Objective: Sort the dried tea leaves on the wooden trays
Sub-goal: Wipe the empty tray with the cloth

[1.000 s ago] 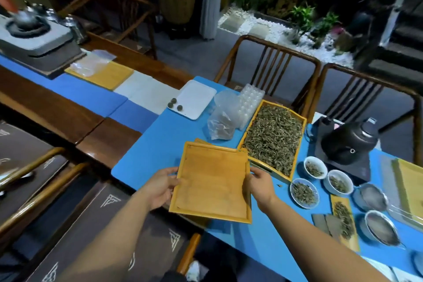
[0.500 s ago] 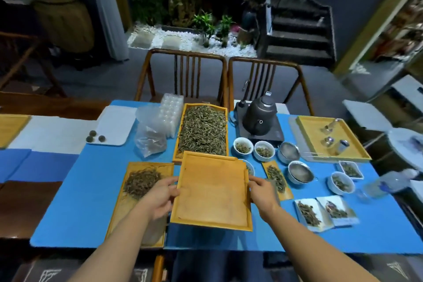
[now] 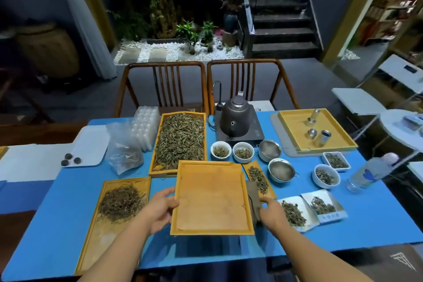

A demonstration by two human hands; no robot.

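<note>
Head view: both hands grip an empty tray (image 3: pixel 211 199) above the blue tabletop (image 3: pixel 57 224), left hand (image 3: pixel 158 209) on its left edge, right hand (image 3: pixel 272 213) on its right. Tea leaves (image 3: pixel 180 139) fill the far tray (image 3: pixel 153 162). No writing is legible.

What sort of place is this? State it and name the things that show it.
Probably a tea house or tea shop's tasting room. A long table with a blue cloth holds a wooden tray heaped with dried tea leaves, a dark kettle on its heating base, and small white bowls of leaf samples.
</note>
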